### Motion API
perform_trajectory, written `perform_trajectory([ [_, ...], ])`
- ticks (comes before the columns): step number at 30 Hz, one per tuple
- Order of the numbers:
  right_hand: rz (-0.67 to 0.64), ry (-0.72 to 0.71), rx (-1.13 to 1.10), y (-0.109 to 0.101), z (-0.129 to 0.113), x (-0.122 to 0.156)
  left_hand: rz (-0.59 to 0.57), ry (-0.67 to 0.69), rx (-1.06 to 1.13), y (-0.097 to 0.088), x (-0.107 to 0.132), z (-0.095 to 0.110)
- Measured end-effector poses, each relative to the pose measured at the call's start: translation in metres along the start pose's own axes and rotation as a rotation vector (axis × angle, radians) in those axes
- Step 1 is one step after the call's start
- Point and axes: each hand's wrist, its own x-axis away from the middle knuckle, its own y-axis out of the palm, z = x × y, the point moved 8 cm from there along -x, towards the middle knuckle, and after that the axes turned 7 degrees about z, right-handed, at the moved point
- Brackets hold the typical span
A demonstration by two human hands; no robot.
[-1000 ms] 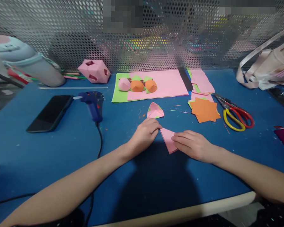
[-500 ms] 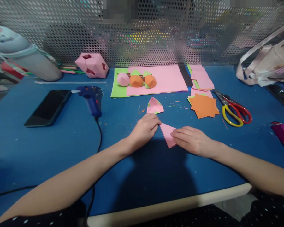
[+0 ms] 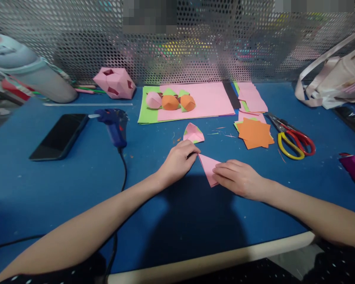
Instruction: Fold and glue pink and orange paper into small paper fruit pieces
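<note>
Between my hands a pink sheet of paper (image 3: 207, 167), folded into a triangle, lies on the blue table (image 3: 195, 221). My left hand (image 3: 180, 158) pinches its upper left corner between thumb and fingers. The fingers of my right hand (image 3: 235, 176) lie stretched over the paper's right side and hide part of it, pressing it down. Just beyond my left hand rests a small folded pink and green paper piece (image 3: 193, 133). Tiny paper scraps are scattered to its right.
A glue gun (image 3: 115, 126) with its cable and a phone (image 3: 60, 136) lie left. Scissors (image 3: 292, 136) and orange paper pieces (image 3: 255, 133) are at right. Behind are paper sheets (image 3: 213, 100) bearing small folded shapes, a pink paper ball (image 3: 115, 83) and a perforated metal panel (image 3: 201, 47).
My left hand and the paper corner it pinches have shifted very slightly left. My right hand stays on the paper almost unmoved.
</note>
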Motion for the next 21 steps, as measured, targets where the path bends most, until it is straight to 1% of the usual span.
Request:
perform_trajectory([
  [6, -0.022, -0.036, -0.004, 0.0006, -0.0014, -0.0010, -0.023, -0.037, 0.016, -0.0006, -0.0016, -0.0035],
  [12, -0.054, -0.060, -0.017, 0.0020, -0.0021, 0.0001, -0.034, -0.027, -0.007, 0.0005, -0.0008, -0.0033],
  [21, -0.111, -0.046, 0.003, 0.0038, -0.0023, 0.0000, -0.034, -0.028, -0.014, 0.0014, -0.0011, -0.0026],
])
